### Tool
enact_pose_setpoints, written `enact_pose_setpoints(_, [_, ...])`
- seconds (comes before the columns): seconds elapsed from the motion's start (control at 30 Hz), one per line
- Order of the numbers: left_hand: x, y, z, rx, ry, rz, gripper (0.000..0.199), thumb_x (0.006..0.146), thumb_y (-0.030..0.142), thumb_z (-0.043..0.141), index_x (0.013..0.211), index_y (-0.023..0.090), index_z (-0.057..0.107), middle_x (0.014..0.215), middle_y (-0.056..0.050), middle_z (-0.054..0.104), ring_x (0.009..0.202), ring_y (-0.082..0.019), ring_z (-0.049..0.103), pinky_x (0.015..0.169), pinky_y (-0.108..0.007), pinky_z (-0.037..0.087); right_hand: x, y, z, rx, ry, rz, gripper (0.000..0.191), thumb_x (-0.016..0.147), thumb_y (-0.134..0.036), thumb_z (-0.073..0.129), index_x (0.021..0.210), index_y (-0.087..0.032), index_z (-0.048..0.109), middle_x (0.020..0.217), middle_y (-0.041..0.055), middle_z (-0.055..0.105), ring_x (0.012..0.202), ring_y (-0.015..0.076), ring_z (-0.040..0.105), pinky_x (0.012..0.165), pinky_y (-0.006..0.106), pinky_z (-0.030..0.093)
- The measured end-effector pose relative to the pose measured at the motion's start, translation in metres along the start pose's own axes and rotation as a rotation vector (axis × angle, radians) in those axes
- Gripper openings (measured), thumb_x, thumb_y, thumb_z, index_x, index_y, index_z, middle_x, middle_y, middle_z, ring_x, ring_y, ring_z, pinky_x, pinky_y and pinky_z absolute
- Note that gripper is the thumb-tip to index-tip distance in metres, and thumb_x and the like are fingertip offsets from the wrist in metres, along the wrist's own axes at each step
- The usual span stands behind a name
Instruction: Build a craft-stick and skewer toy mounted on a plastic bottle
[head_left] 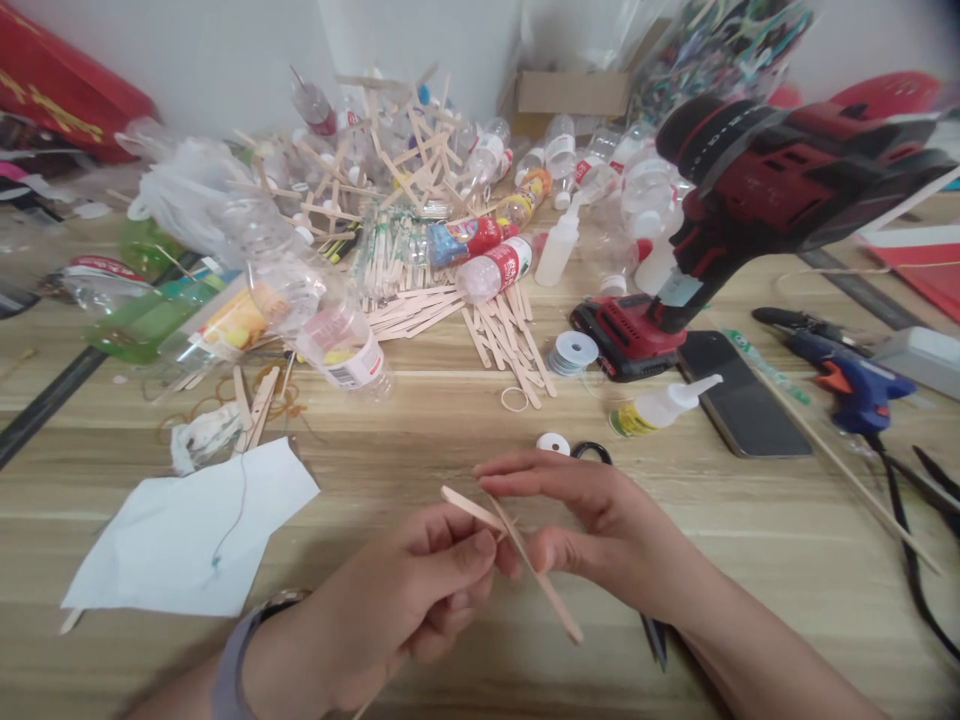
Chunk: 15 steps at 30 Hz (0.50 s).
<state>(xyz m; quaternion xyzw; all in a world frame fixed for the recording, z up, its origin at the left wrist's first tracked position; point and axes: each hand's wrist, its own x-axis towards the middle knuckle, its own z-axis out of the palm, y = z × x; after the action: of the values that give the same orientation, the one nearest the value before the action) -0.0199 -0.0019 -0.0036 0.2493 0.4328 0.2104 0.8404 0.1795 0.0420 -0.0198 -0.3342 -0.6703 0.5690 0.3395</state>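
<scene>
My left hand [420,580] is closed, pinching wooden craft sticks between thumb and fingers. One pale craft stick [469,507] juts out above its thumb, and another end shows below the palm. A second craft stick [551,597] crosses in front at a slant. My right hand [600,520] holds this slanted stick, its thumb against the middle and its fingertips at the upper end. The sticks meet between both hands; whether they are joined there I cannot tell. Scissors with a black handle [592,452] lie partly hidden beneath my right hand, beside a small white spool [553,443].
Loose craft sticks [502,335] and plastic bottles [495,270] crowd the back. A red cordless drill [637,340] stands at right, near a glue bottle [664,405], a phone [742,395] and a blue glue gun [855,380]. White paper [195,530] lies at left.
</scene>
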Motion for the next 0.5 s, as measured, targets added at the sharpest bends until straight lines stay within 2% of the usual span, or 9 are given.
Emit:
enact_pose_setpoints(0.2, [0.0008, 0.0013, -0.0003, 0.077, 0.058, 0.038, 0.040, 0.077, 0.056, 0.072, 0.077, 0.019, 0.055, 0.055, 0.009, 0.034, 0.047, -0.006, 0.020, 0.043, -0.024, 0.011, -0.0003, 0.0001, 0.0007, 0.085, -0.025, 0.087, 0.044, 0.066, -0.055, 0.083, 0.107, -0.040, 0.076, 0.121, 0.0045, 0.073, 0.115, 0.0252, 0.067, 0.101, 0.041, 0.050])
enact_pose_setpoints(0.33, [-0.0011, 0.0035, 0.0021, 0.093, 0.045, 0.056, 0.037, 0.078, 0.053, 0.071, 0.079, 0.018, 0.058, 0.058, 0.008, 0.036, 0.048, -0.006, 0.021, 0.043, -0.024, 0.012, -0.0009, 0.0033, 0.0032, 0.154, -0.033, 0.064, 0.043, 0.064, -0.048, 0.086, 0.105, -0.045, 0.075, 0.122, 0.0010, 0.073, 0.116, 0.0233, 0.066, 0.100, 0.037, 0.051])
enact_pose_setpoints(0.5, [-0.0016, 0.0064, 0.0020, 0.082, 0.042, 0.031, 0.037, 0.074, 0.051, 0.074, 0.076, 0.019, 0.056, 0.053, 0.009, 0.035, 0.047, -0.007, 0.020, 0.043, -0.025, 0.009, -0.0034, 0.0077, 0.0059, 0.178, -0.030, 0.020, 0.044, 0.067, -0.044, 0.086, 0.109, -0.046, 0.073, 0.124, -0.0005, 0.072, 0.119, 0.0208, 0.065, 0.101, 0.034, 0.050])
